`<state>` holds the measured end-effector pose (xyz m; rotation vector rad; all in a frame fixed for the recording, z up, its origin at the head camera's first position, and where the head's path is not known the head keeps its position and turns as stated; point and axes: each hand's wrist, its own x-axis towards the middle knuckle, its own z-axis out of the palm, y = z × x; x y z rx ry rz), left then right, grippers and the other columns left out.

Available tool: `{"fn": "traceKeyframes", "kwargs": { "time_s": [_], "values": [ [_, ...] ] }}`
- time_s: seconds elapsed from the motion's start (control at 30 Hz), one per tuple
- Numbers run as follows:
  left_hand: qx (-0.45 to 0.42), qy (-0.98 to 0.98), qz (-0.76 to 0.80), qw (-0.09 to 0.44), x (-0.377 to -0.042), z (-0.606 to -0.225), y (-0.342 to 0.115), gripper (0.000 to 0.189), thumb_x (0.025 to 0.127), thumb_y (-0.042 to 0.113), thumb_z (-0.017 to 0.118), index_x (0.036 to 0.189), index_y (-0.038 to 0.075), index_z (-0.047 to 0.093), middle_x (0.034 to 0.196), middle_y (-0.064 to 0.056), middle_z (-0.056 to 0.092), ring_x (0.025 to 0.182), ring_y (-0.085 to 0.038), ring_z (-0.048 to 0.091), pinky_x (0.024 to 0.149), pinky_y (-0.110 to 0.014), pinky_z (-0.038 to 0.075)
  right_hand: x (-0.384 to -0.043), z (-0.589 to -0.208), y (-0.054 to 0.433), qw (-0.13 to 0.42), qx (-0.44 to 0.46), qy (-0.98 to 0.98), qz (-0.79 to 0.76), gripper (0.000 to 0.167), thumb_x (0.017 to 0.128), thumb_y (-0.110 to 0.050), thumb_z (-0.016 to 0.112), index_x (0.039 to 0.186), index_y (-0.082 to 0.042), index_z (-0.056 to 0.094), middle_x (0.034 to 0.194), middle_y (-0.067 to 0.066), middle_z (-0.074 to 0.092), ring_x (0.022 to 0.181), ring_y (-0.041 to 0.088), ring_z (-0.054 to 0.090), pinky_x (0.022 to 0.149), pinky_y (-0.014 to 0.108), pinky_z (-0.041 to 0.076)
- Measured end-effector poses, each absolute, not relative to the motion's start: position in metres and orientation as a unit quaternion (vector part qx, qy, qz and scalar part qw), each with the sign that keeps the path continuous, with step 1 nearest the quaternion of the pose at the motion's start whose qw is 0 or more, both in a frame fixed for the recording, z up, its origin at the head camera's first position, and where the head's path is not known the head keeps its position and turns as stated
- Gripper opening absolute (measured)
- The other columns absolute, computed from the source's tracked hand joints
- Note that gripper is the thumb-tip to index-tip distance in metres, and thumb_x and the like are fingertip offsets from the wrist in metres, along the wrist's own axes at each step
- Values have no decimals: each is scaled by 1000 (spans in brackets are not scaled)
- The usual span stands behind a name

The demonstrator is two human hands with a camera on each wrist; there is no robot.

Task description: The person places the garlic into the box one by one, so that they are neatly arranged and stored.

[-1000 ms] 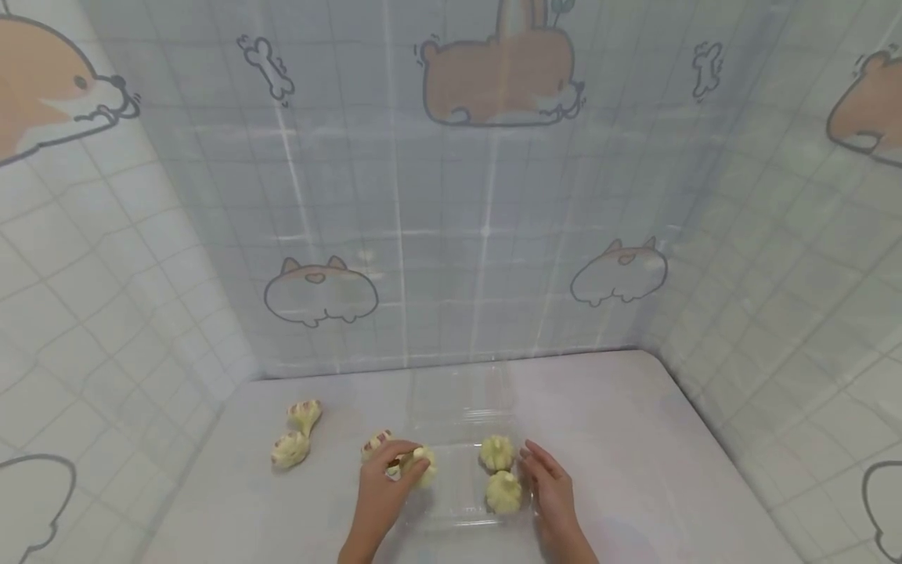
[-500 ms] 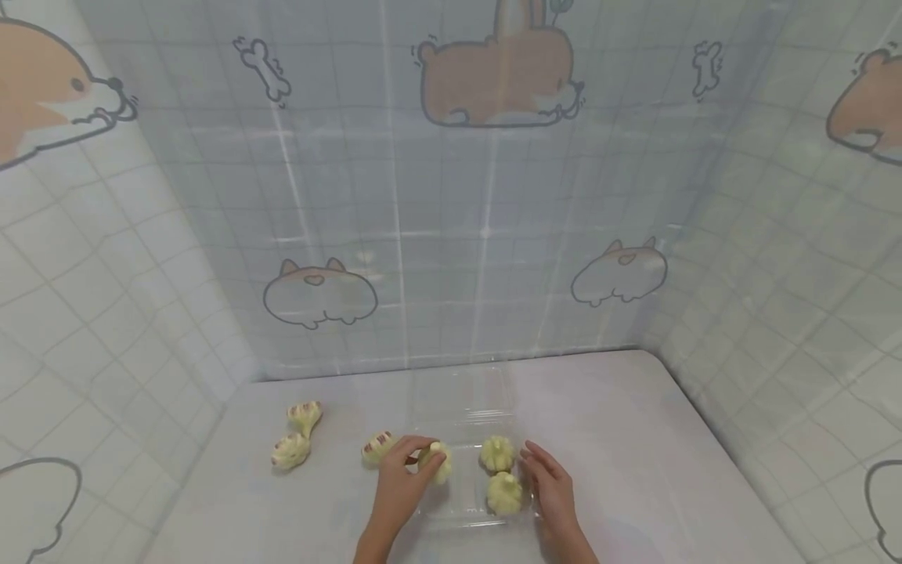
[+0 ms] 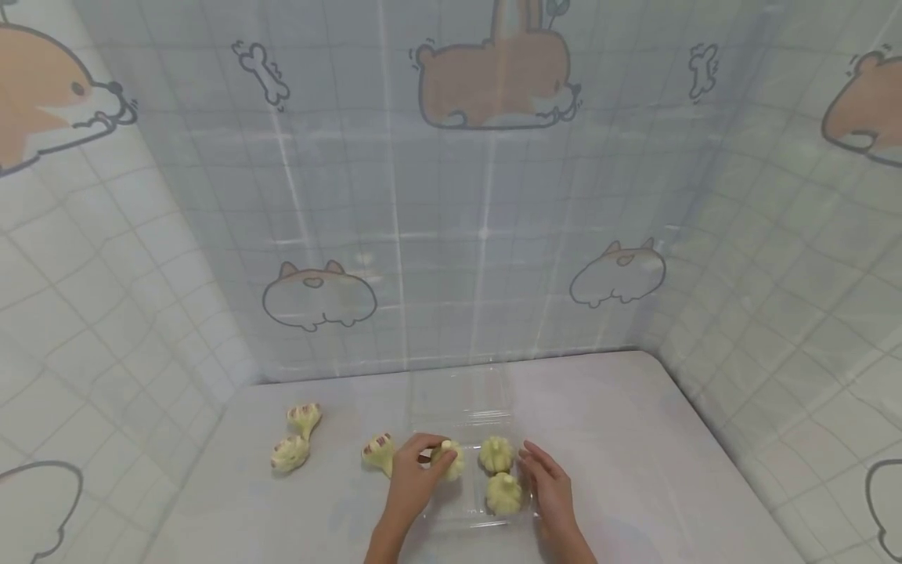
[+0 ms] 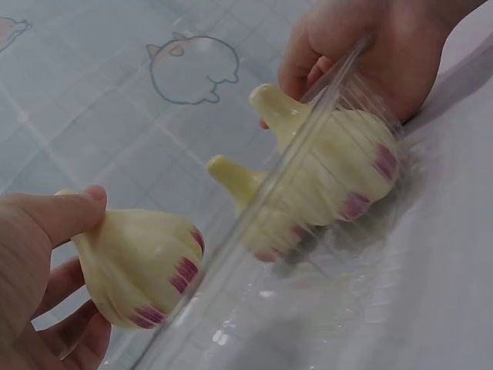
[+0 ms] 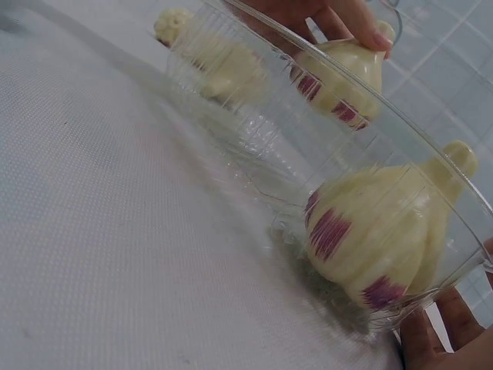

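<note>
My left hand [image 3: 412,482] pinches a garlic bulb [image 4: 142,262] by its neck, thumb on the near side. That bulb is pale yellow with purple streaks at its base and hangs over the left part of a clear plastic container [image 3: 458,524]. Inside, on the right, sit two similar bulbs, a far one [image 3: 496,453] and a near one [image 3: 503,497], necks upward. My right hand [image 3: 553,493] lies along the container's right wall, its fingers fairly straight and holding no garlic. The left hand's lower fingers are partly hidden in the head view.
The container's clear lid [image 3: 460,392] is folded back behind it. Left of the container lies another garlic bulb [image 3: 377,450], partly behind my left hand. Farther left are two more, an upper bulb [image 3: 304,415] and a lower bulb [image 3: 290,454]. Patterned sheeting [image 3: 451,313] surrounds the white table [image 3: 634,454].
My left hand has carried its garlic bulb rightward, from the container's left edge to over its left part. The bulb lying left of the container shows more now. My right hand has stayed put.
</note>
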<state>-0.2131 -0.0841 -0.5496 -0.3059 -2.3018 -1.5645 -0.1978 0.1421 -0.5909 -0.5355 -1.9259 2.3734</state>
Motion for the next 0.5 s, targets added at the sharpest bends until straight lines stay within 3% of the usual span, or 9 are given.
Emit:
{"fn": "traceKeyframes", "kwargs": {
  "time_s": [0.27, 0.5],
  "values": [
    [-121, -808, -544, 191, -219, -556, -78, 18, 81, 20, 81, 94, 12, 73, 91, 4, 68, 83, -16, 63, 66, -29, 54, -199, -592, 141, 22, -170, -608, 775, 40, 97, -19, 58, 134, -2, 55, 133, 15, 57, 121, 25, 54, 104, 43, 38],
    [-101, -817, -544, 162, -225, -560, -74, 19, 81, 22, 81, 96, 13, 72, 93, 4, 68, 85, -15, 63, 69, -27, 53, -198, -593, 141, 21, -177, -613, 769, 42, 97, -20, 59, 135, -2, 55, 133, 15, 57, 121, 25, 54, 103, 42, 40]
  ]
}}
